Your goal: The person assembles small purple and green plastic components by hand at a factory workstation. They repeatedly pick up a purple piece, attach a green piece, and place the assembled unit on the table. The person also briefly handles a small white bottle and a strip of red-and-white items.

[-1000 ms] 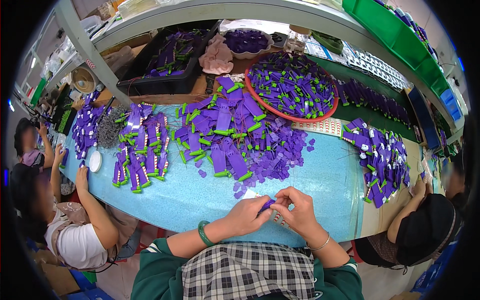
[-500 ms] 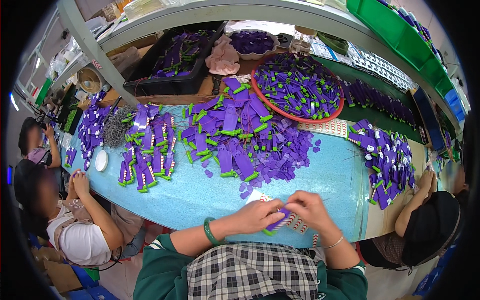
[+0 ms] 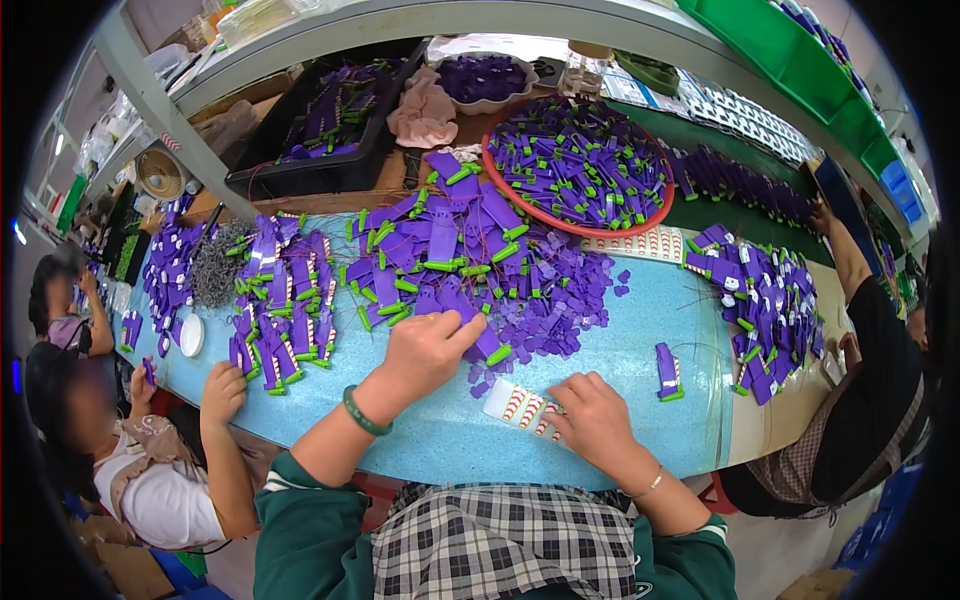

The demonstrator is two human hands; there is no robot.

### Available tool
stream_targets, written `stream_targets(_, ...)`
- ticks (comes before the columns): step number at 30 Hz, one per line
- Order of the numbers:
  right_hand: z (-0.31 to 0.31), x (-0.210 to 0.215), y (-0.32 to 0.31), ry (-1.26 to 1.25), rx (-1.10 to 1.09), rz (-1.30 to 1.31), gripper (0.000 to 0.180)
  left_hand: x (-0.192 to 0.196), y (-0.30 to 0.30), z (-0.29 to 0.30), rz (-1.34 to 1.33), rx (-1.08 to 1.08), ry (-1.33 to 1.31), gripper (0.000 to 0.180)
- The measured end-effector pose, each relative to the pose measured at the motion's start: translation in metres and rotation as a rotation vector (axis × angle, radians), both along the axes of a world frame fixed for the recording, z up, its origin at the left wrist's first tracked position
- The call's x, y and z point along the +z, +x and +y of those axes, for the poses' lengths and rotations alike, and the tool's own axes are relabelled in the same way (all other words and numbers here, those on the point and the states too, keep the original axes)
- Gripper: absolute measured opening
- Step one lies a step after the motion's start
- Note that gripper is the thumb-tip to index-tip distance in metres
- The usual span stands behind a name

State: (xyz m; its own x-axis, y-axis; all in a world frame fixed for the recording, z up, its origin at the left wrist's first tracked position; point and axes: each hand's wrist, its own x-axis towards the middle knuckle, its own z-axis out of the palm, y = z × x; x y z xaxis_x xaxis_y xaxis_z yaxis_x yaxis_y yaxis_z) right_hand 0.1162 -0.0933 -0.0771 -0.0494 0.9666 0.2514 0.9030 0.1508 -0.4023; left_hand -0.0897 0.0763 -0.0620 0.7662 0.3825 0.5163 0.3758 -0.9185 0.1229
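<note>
Now the two hands, which half a second earlier had met over one purple piece beside the striped sheet, were well apart. The left hand [image 3: 425, 352] had gone forward to the near edge of the central pile, its fingers curled over a purple panel with a green end [image 3: 492, 342]; whether they had gripped it or only touched it could not be told. The right hand [image 3: 592, 425] was bent, thumb and forefinger drawn close together at the right end of the sheet of red-and-white striped strips [image 3: 514, 404]; whether a strip was pinched there was hidden.

To the right of that hand, a lone purple piece [image 3: 667, 370] lay on the blue tabletop [image 3: 640, 320], its green end toward the person and a striped strip along its right edge. That spot had been bare half a second before, so it was probably the piece the hands had been working on, now put aside, and the left hand seemed to have turned to another.

Farther out, small loose purple tabs [image 3: 565, 310] were heaped against the central pile, and a red round tray [image 3: 622, 232] full of purple and green pieces stood behind. On the right, near another purple heap [image 3: 775, 330], a co-worker's arm [image 3: 850, 255] had stretched toward the back row; on the left, another co-worker's hands had parted, one [image 3: 223, 390] now beside a striped cluster [image 3: 300, 322].
</note>
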Motion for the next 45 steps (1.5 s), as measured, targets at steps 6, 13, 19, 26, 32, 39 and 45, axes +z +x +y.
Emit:
stream_targets(6,0.021,-0.015,-0.025,-0.023,0.006,0.012,0.023,0.043,-0.027,-0.03,-0.44,-0.245,-0.844,0.026)
stream_targets(13,0.013,-0.023,-0.032,0.029,0.046,0.152,0.02,-0.011,0.004,-0.084,-0.916,0.018,-1.61,0.054)
stream_targets(19,0.014,-0.033,-0.033,0.135,0.042,0.148,0.011,-0.059,-0.003,-0.089,-0.647,-0.04,-1.753,0.039)
stream_targets(26,0.017,-0.032,-0.031,0.067,0.113,0.332,0.013,-0.053,-0.002,-0.093,-0.641,0.056,-1.719,0.027)
stream_targets(32,0.011,-0.033,-0.012,-0.377,0.187,1.606,0.007,-0.055,-0.006,-0.085,-0.545,0.021,-1.748,0.025)
stream_targets(39,0.014,0.023,-0.012,-0.168,0.05,0.721,0.021,-0.007,0.0,-0.084,-0.318,-0.03,-1.489,0.013)
stream_targets(45,0.015,0.027,-0.034,0.126,-0.134,0.97,0.018,-0.009,0.01,-0.083,-0.602,-0.039,-1.737,0.009)
